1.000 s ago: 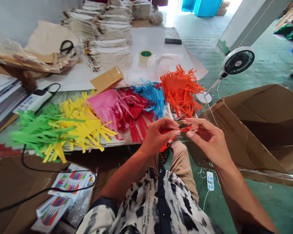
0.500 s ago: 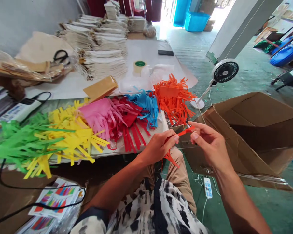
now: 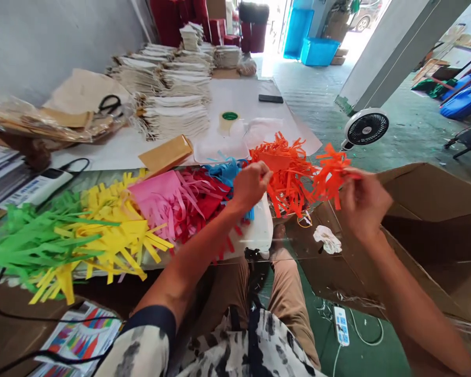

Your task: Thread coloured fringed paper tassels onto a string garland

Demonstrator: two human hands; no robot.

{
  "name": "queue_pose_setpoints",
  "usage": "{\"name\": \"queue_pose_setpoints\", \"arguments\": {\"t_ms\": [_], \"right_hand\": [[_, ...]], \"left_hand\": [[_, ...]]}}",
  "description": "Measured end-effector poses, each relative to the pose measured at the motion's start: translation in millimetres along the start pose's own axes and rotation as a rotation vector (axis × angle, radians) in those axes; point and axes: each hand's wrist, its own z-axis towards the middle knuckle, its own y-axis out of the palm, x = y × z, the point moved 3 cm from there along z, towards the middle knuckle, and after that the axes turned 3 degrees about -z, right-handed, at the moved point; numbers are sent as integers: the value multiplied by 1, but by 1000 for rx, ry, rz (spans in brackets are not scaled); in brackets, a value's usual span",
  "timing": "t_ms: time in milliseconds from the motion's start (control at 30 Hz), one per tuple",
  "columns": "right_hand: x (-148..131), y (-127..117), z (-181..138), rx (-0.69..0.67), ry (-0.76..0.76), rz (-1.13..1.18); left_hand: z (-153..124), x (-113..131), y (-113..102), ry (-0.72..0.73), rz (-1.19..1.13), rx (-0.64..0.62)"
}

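Your right grip [image 3: 365, 204] holds an orange fringe [image 3: 329, 175], already cut, beside the orange pile [image 3: 284, 178]; cut fringes [image 3: 127, 230] in five other colours lie on the counter [image 3: 243, 94]; whether your left grip [image 3: 251, 183] holds anything, or what remains, I cannot tell

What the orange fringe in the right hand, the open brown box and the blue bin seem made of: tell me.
Orange fringe: matte, perhaps tissue paper or thin felt; its narrow strips bend and curl.
Open brown box: most likely cardboard, dull, with creased panels.
Blue bin: probably plastic; evenly coloured, smooth-looking walls.
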Motion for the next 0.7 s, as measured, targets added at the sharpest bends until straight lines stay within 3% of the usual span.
{"name": "queue_pose_setpoints", "arguments": {"t_ms": [100, 200, 333, 433, 567, 700], "right_hand": [[12, 28, -22, -394, -161, -177], [17, 48, -34, -599, -171, -236], [4, 72, -2, -477, -121, -256], [-10, 108, 39, -421, -157, -214], [-17, 161, 76, -499, -179, -123], [-13, 178, 85, -582, -160, -16]], "left_hand": [[42, -16, -3, -108, 145, 112], [66, -32, 6, -231, 212, 22], [69, -41, 12, -241, 162, -10], [63, -39, 10, -165, 88, 25], [57, -39, 4, -88, 8, 31], [58, -49, 3, -67, -98, 3]]}}
